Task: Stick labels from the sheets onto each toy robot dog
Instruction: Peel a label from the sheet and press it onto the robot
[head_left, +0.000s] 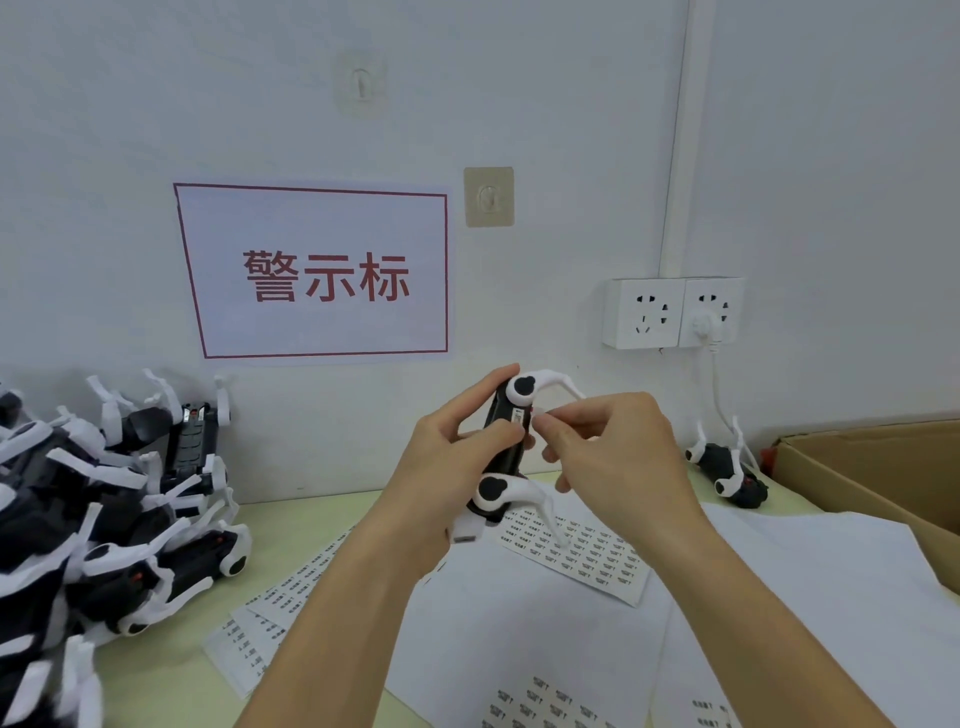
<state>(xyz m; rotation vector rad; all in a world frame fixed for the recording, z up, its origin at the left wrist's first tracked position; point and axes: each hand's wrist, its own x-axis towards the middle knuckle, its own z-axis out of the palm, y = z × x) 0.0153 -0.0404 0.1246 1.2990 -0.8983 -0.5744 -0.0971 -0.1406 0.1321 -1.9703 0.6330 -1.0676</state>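
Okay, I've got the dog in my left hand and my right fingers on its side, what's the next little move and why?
Probably press the small label flat against the black body of the toy robot dog. Your left hand grips the dog upright, and your right hand pinches at the label's edge right on the body, so it looks placed but perhaps not yet smoothed down.

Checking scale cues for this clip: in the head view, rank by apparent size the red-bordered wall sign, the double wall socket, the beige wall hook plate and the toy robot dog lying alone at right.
1. red-bordered wall sign
2. double wall socket
3. toy robot dog at right, nearer the camera, so unsure against the socket
4. beige wall hook plate
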